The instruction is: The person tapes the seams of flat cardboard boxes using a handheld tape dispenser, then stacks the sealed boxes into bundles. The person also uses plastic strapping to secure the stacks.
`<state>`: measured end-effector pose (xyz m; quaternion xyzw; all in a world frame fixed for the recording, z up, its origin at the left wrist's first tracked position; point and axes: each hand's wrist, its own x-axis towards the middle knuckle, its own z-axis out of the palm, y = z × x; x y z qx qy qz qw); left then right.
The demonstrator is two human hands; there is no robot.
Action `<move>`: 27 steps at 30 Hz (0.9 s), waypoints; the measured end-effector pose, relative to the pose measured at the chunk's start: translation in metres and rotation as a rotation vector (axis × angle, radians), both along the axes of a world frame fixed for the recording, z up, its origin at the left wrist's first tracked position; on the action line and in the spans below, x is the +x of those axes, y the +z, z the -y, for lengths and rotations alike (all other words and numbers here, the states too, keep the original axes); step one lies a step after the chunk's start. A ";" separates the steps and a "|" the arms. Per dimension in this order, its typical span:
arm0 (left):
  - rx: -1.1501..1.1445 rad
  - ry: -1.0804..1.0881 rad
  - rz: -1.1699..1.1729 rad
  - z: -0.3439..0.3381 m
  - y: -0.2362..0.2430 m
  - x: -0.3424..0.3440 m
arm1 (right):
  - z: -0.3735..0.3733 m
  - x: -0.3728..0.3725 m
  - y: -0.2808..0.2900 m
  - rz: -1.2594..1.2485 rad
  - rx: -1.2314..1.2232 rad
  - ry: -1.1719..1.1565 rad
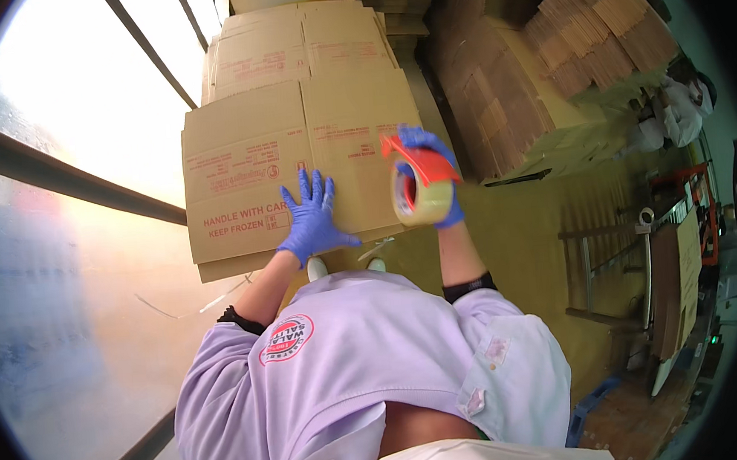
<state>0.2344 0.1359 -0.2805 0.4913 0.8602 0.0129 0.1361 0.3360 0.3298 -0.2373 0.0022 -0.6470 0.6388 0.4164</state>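
Observation:
Flat brown cardboard boxes point(241, 123) lie stacked before me, red print on the top one. My left hand point(310, 221), in a blue glove, rests on the near part of the top box with its fingers spread. In my right hand point(429, 143), also blue-gloved, is a red tape dispenser point(434, 167) with a wide roll of clear tape point(435, 204) on it. The dispenser is raised by the near right corner of the stack. My right fingers wrap round its far side and are partly hidden.
To the left runs a bright translucent wall with dark bars point(65, 174). Tall piles of folded cardboard point(496, 93) stand at the far right. A metal rack point(610, 256) is on the right, and another person in white point(683, 110) is beyond the piles.

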 end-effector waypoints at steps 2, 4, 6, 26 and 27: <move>0.081 -0.022 -0.032 0.005 -0.007 0.006 | -0.010 -0.034 -0.002 0.021 0.068 -0.063; 0.150 -0.024 -0.062 0.008 -0.013 0.008 | -0.031 -0.063 -0.022 0.136 -0.570 0.174; 0.208 -0.024 -0.072 0.009 -0.020 0.007 | -0.046 -0.082 -0.054 0.215 -0.788 0.280; 0.201 -0.026 -0.103 0.011 -0.022 0.007 | -0.044 -0.037 -0.045 0.565 -0.835 0.771; 0.194 -0.019 -0.101 0.010 -0.021 0.003 | -0.027 -0.025 -0.015 0.547 -1.126 0.754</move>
